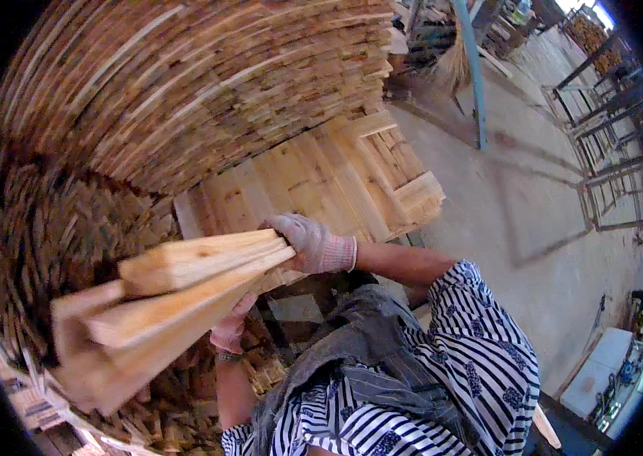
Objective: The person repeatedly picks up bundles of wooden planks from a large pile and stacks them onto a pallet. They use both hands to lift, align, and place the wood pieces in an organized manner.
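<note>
A bundle of several pale wooden sticks (184, 292) slants across in front of me, with its near-left ends blurred. My right hand (302, 242), in a pinkish-white knit glove, is closed around the far right end of the bundle. Below it, my left hand (233, 325), also gloved, grips the bundle from its underside; the wood hides part of its fingers. Just beyond the sticks is a low surface of wooden boards (291, 181), with a framed section at its right end.
A tall stack of wooden strips (238, 83) rises behind the boards. Many loose offcuts (40, 228) pile up on the left. To the right are concrete floor (534, 228), a blue-green post (472, 76), metal frames (618, 167) and a white box (599, 368).
</note>
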`<state>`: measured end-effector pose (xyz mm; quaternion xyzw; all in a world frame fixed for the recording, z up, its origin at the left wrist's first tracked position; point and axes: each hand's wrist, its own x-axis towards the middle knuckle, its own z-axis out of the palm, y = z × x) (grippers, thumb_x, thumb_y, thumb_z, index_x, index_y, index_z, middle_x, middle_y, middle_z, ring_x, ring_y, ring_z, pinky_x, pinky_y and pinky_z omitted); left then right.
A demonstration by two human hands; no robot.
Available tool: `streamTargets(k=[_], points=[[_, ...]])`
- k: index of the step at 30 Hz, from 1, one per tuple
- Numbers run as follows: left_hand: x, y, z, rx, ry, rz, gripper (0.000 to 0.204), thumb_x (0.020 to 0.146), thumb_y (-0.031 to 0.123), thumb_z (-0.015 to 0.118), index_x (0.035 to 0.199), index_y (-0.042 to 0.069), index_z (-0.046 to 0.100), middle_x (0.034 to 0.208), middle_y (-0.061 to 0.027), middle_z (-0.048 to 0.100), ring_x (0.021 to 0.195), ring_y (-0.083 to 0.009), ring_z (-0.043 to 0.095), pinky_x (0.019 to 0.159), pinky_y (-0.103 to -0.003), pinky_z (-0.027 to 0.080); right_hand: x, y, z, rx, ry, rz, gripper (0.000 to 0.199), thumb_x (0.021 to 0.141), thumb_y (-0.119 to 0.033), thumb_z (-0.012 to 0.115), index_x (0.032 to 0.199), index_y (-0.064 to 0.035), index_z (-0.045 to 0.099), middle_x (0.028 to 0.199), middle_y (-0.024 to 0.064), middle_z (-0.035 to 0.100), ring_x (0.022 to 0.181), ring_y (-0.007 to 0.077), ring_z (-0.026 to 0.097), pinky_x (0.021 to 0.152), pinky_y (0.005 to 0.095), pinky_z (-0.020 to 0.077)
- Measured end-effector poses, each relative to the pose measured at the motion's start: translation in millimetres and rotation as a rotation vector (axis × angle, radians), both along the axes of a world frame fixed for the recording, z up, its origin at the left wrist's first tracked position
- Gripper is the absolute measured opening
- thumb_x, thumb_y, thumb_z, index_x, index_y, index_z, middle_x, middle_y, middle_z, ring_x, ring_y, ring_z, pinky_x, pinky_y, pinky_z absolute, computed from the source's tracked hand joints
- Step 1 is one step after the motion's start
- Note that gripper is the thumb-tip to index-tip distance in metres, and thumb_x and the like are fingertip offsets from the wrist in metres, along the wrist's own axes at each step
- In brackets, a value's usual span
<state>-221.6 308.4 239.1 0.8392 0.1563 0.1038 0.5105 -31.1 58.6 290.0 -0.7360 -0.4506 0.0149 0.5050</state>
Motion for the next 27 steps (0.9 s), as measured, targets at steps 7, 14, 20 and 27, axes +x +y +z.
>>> streamTargets(k=[7,14,20,27], points=[[20,-25,-9,-0.144,0.22,-0.041,0.058,0.079,0.007,0.083,0.13,0.002,0.053,0.124,-0.0103,0.062,0.108,-0.0224,0.06,0.093,-0.037,0.054,-17,-18,-100,-0.143,0.286,-0.139,0.066,0.079,-0.023,0.078,0.134,-0.0079,0.046,0.122,0.0185,0.061,0.116,0.0384,0.059,0.098,0.0447,0.0489],[73,-41,37,-0.188,0.127,-0.014,0.07,0.081,0.003,0.079,0.14,0.002,0.042,0.131,-0.0114,0.058,0.111,-0.0232,0.06,0.097,-0.036,0.054,-1,-15,-73,-0.201,0.384,-0.27,0.057,0.082,-0.032,0.074,0.125,-0.005,0.046,0.111,0.0267,0.062,0.096,0.0449,0.064,0.082,0.0522,0.0521],[129,-58,86,-0.557,0.265,0.183,0.077,0.081,-0.002,0.076,0.147,0.0,0.035,0.134,-0.0124,0.056,0.112,-0.0232,0.06,0.099,-0.036,0.054,31,-67,16,-0.512,0.548,-0.521,0.071,0.083,-0.033,0.073,0.138,-0.0047,0.039,0.123,0.0262,0.062,0.111,0.0421,0.062,0.091,0.0451,0.0516],[167,-40,-68,-0.363,0.779,0.246,0.1,0.071,0.033,0.087,0.148,-0.002,0.034,0.144,-0.0156,0.051,0.128,-0.0282,0.052,0.102,-0.043,0.047,50,-95,-59,-0.949,0.767,-0.67,0.075,0.085,-0.028,0.066,0.146,-0.0053,0.028,0.12,0.0237,0.061,0.113,0.0387,0.061,0.095,0.0492,0.049]])
